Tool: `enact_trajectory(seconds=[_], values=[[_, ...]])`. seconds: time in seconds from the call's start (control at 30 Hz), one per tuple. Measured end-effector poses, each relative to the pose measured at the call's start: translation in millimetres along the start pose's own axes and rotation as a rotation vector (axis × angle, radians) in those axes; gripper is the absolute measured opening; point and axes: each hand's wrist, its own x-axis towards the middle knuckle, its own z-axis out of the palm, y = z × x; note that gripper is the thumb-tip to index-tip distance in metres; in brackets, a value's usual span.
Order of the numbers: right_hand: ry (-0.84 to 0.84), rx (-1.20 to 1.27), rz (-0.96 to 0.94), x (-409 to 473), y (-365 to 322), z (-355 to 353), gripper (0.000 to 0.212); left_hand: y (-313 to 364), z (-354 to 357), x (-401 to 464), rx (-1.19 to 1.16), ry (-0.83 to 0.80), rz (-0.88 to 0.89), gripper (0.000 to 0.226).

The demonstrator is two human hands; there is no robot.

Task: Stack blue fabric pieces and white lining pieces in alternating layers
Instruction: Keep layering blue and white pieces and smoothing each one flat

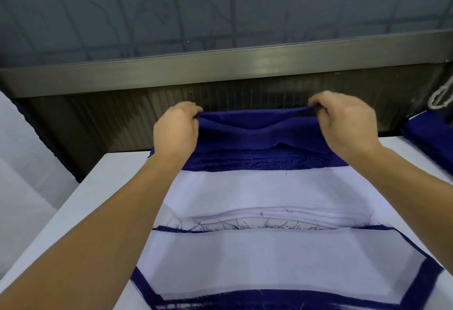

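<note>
While both arms reach to the worktop's (117, 175) far edge, left hand (175, 129) and right hand (348, 123) pinch the top blue fabric piece (257, 131) lifted off its pile, beyond the white lining pieces (257, 192).

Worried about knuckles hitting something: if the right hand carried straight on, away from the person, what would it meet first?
Probably the dark ribbed panel just beyond the table edge. The right hand, pinching the blue fabric piece, has nothing between it and that panel, though depth is hard to judge.

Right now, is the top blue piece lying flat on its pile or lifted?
Lifted. The left hand and right hand each pinch a far corner of the blue piece, which sags between them above the blue pile.
</note>
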Motion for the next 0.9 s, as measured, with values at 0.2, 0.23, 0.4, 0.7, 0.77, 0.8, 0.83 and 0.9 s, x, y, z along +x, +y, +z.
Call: enact_trajectory(seconds=[0.2,0.23,0.4,0.7,0.77,0.8,0.83,0.9], values=[[0.055,0.196,0.100,-15.4,-12.6,-48.8,0.022,3.5,-63.5,-24.3,-0.047,0.118,0.080,0.031],[0.001,0.274,0.140,-22.9,-13.9,-56.3,0.022,4.5,-72.3,-34.3,-0.082,0.094,0.081,0.030],[-0.355,0.524,0.294,-69.8,-3.7,-80.5,0.028,-3.7,-100.5,-86.9,-0.292,-0.176,0.035,0.024],[-1.072,0.755,0.635,-121.5,6.0,-71.5,0.019,-23.3,-69.4,-132.2,-0.444,-0.959,-0.147,0.013],[-1.097,0.681,0.622,-122.1,5.7,-71.1,0.013,-25.7,-60.3,-137.0,-0.419,-0.973,-0.171,0.012],[-1.090,0.656,0.618,-121.3,5.8,-72.1,0.012,-26.6,-58.0,-137.5,-0.421,-0.966,-0.187,0.011],[-1.068,0.636,0.608,-119.4,5.8,-73.5,0.012,-27.0,-57.5,-137.5,-0.430,-0.950,-0.197,0.011],[-0.947,0.591,0.578,-116.1,4.6,-75.7,0.012,-27.1,-58.7,-137.0,-0.451,-0.862,-0.207,0.014]])
